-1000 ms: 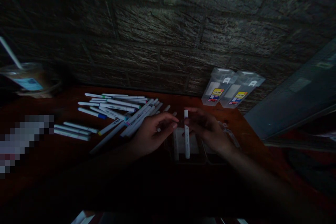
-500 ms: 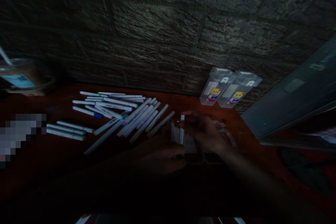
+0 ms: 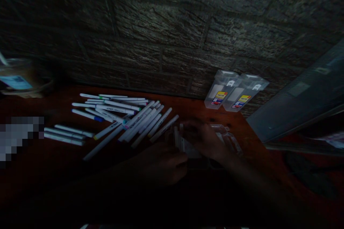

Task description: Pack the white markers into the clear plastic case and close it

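Inside the open clear case (image 3: 199,167), a white marker (image 3: 182,139) that was held up over it a second ago is now lowered beside another marker (image 3: 176,137); two are thus seen side by side there. Just right of the lowered one, the right hand (image 3: 204,137) is placed; whether its fingers are clamped on the marker or apart cannot be told in the dark. The left hand (image 3: 169,164) is held curled at the case's near left; whether anything is gripped cannot be told either. Three markers (image 3: 68,136) are lined up apart from the loose pile (image 3: 120,110), where roughly twenty are counted, overlap preventing exactness. Two clear boxes (image 3: 217,93) and one cup (image 3: 17,75) are also seen.
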A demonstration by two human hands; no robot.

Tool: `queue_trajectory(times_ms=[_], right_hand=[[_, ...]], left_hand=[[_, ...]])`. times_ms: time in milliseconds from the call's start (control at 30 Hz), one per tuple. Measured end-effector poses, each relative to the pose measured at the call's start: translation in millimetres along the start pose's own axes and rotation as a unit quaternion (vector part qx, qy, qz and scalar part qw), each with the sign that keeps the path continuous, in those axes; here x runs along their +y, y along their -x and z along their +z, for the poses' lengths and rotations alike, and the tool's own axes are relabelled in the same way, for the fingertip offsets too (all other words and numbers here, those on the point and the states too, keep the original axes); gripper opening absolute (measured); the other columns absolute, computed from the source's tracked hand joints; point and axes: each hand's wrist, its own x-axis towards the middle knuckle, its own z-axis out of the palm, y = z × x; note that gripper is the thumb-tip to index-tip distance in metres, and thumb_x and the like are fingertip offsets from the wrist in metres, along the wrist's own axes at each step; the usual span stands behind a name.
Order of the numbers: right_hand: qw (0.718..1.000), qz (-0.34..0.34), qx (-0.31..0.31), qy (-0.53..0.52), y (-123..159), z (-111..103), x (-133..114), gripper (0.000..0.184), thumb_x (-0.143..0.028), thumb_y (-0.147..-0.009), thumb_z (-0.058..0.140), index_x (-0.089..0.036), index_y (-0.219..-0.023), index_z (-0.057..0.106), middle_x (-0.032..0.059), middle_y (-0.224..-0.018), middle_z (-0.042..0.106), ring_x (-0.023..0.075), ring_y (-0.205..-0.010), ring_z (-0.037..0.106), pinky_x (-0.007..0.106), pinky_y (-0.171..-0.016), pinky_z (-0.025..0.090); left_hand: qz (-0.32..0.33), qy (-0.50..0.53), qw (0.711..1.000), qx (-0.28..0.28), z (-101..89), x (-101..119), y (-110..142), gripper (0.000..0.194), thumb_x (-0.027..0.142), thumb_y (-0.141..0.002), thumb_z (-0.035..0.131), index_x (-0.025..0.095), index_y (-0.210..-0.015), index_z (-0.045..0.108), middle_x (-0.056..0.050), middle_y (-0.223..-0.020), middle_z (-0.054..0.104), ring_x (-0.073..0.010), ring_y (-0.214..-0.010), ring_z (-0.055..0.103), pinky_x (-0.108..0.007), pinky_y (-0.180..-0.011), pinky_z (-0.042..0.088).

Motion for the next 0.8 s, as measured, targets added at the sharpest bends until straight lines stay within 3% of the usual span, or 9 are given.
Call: queue_trajectory(times_ms=[133, 267, 433, 567, 800], right_hand=[[0.999, -0.014, -0.019, 0.038, 0.4, -0.8, -1.9, 0.022, -0.016, -0.093, 0.066, -0.024, -0.112, 0.076, 0.0076, -0.109, 0.076, 0.0238, -0.099, 0.072, 0.037, -0.085, 0.056], [0.997, -0.014, -0.04, 0.071, -0.3, -2.5, -4.7, 0.028, -0.016, -0.095, 0.064, -0.023, -0.12, 0.075, 0.01, -0.112, 0.075, 0.0273, -0.104, 0.071, 0.041, -0.089, 0.054], [0.996, -0.02, -0.051, 0.069, -1.1, -4.2, -6.8, 0.026, -0.016, -0.097, 0.064, -0.026, -0.117, 0.076, 0.0082, -0.113, 0.076, 0.0256, -0.1, 0.072, 0.038, -0.085, 0.054], [0.997, -0.002, -0.044, 0.064, 0.2, -2.2, -5.4, 0.018, -0.016, -0.095, 0.065, -0.022, -0.107, 0.078, 0.0089, -0.109, 0.078, 0.0258, -0.095, 0.073, 0.037, -0.08, 0.054], [0.997, 0.006, -0.053, 0.061, -0.4, -2.6, -5.6, 0.023, -0.014, -0.095, 0.065, -0.022, -0.112, 0.077, 0.0063, -0.105, 0.079, 0.0228, -0.092, 0.074, 0.033, -0.078, 0.053]], left_hand=[[-0.024, 0.017, 0.999, -0.021, 0.7, 0.0, 0.7, 0.015, 0.015, -0.098, 0.06, 0.016, -0.088, 0.071, -0.002, -0.082, 0.073, -0.0173, -0.069, 0.066, -0.032, -0.058, 0.042], [-0.009, 0.031, 0.999, -0.007, -1.5, -1.0, 1.7, 0.018, 0.015, -0.099, 0.057, 0.017, -0.087, 0.071, -0.002, -0.082, 0.073, -0.0173, -0.067, 0.066, -0.032, -0.056, 0.042], [0.015, 0.025, 1.0, 0.004, 2.7, -2.9, 3.1, 0.02, 0.014, -0.1, 0.055, 0.018, -0.087, 0.07, -0.002, -0.082, 0.071, -0.0153, -0.067, 0.064, -0.029, -0.059, 0.044], [-0.019, 0.005, 1.0, 0.008, 4.1, -3.3, 2.0, 0.018, 0.022, -0.1, 0.059, 0.018, -0.087, 0.071, -0.002, -0.083, 0.07, -0.0158, -0.068, 0.063, -0.029, -0.06, 0.045], [-0.029, 0.025, 0.999, 0.005, 5.1, -6.6, 1.8, 0.02, 0.025, -0.1, 0.06, 0.018, -0.087, 0.073, 0.0, -0.082, 0.07, -0.0145, -0.067, 0.063, -0.029, -0.057, 0.045]])
